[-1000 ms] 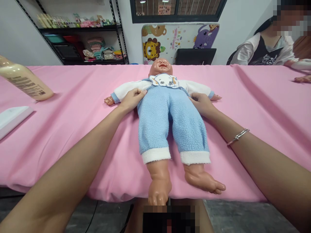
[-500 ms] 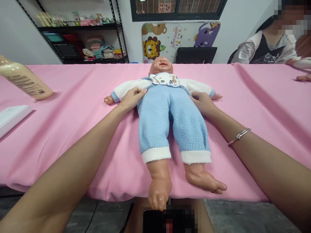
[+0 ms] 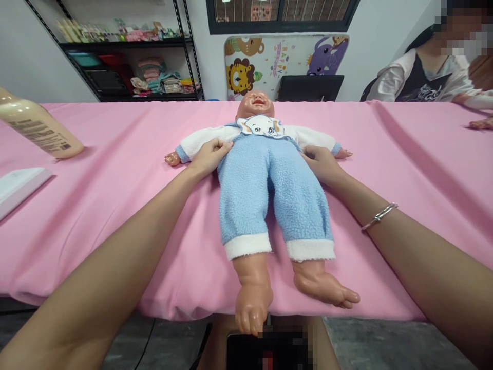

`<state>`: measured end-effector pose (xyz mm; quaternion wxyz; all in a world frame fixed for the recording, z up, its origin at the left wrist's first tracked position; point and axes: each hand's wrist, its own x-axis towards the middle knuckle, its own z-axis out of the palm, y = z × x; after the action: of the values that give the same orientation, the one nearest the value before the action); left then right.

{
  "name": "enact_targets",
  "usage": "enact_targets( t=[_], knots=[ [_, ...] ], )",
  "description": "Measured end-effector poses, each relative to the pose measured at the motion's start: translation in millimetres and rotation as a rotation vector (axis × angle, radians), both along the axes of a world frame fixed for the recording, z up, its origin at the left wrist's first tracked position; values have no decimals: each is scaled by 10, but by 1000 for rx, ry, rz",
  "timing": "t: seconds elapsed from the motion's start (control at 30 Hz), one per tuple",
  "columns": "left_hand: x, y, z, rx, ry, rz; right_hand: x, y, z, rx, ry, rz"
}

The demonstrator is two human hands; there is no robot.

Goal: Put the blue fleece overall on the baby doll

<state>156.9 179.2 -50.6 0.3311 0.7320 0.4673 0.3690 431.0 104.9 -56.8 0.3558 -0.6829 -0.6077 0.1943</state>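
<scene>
A baby doll (image 3: 256,104) lies on its back with its head away from me and its arms spread. It wears fleecy light blue trousers (image 3: 246,195) with white cuffs and a white top with an animal-face bib (image 3: 262,126). My left hand (image 3: 211,155) is closed at the left side of the trousers' waist, thumb and fingers pressed together on the cloth. On the opposite side my right hand (image 3: 320,162) is closed at the waist too, its fingertips partly hidden behind the fabric. One bare foot (image 3: 253,303) of the doll pokes over the table's near edge.
Pink cloth (image 3: 115,205) covers the table. A lotion bottle (image 3: 42,126) and a white flat object (image 3: 23,187) are at the left. Behind stand a shelf rack (image 3: 127,45) and a black screen (image 3: 311,88). Another person (image 3: 419,82) sits at the far right, a hand on the cloth.
</scene>
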Motion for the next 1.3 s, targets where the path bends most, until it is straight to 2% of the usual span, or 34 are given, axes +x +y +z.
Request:
enact_targets(
  t=[1.13, 1.3],
  knots=[
    [-4, -7, -1, 4, 15, -5, 16, -9, -22, 29, -13, 27],
    [-2, -15, 5, -3, 8, -4, -9, -23, 3, 2, -3, -4]
  ],
)
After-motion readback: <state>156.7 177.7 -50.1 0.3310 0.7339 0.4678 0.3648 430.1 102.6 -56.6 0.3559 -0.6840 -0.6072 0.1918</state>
